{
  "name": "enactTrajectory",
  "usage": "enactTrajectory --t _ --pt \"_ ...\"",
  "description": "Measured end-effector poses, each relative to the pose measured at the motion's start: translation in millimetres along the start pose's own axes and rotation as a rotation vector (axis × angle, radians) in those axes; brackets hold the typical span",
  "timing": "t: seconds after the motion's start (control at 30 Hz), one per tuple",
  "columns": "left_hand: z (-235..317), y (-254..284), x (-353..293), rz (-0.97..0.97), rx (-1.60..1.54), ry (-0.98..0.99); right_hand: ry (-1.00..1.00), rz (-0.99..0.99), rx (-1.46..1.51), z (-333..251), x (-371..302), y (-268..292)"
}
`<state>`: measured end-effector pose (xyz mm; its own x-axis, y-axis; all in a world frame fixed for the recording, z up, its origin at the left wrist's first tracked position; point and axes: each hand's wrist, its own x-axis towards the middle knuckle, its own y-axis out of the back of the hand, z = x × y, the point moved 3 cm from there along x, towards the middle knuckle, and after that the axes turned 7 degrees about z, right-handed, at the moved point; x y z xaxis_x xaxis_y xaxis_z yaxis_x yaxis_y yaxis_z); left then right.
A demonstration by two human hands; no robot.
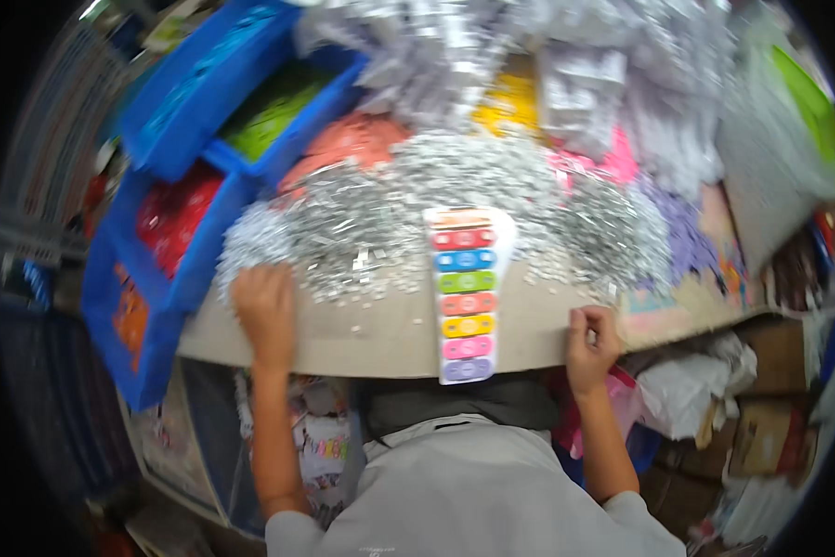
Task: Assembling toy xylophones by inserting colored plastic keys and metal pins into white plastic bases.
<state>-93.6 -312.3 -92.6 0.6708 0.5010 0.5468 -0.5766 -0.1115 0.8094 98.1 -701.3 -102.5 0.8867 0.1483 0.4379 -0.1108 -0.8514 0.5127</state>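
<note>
A long white tapered board (506, 239) lies upright before me at the table's front edge. Coloured bars cross it in red, blue, green, coral, yellow, pink and purple. My left hand (265, 295) is at the left, its curled fingers at a heap of small pale pieces (250, 239); the fingertips are hidden. Near the front edge on the right, my right hand (592, 340) is closed with thumb and fingers together, and whatever it may hold cannot be made out. Heaps of small silvery pieces (339, 223) spread behind the board, and more silvery pieces (613, 227) lie to its right.
Blue bins (106, 292) on the left hold red, orange, green and blue pieces. Coral pieces (352, 139), yellow pieces (513, 100), pink pieces (619, 158) and purple pieces (673, 227) lie around the heaps. White bundles (427, 56) are stacked at the back; a translucent bag (775, 176) stands right.
</note>
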Motion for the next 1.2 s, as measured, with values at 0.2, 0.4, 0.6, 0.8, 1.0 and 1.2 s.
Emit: enactTrajectory --t 0.2,0.4,0.6,0.8,1.0,1.2 --pt "1.0 -3.7 0.8 0.006 0.086 -0.015 0.102 0.321 -0.235 44.7 27.8 43.8" --pt "13.0 -8.6 7.8 -0.042 0.105 -0.053 -0.194 0.247 -0.355 116.3 68.8 109.1" --pt "13.5 -9.9 5.4 -0.036 0.115 -0.078 -0.004 0.116 -0.574 112.2 68.4 92.7" --pt "9.3 -2.9 1.7 -0.023 0.047 0.0 -0.029 0.233 -0.522 114.2 60.7 85.7" --pt "4.6 1.3 -8.0 0.039 -0.047 0.217 -0.13 0.415 0.075 69.8 38.9 54.8" --pt "32.3 6.4 -20.0 -0.11 -0.626 0.595 0.041 -0.06 0.208 -31.1 27.2 -13.5"
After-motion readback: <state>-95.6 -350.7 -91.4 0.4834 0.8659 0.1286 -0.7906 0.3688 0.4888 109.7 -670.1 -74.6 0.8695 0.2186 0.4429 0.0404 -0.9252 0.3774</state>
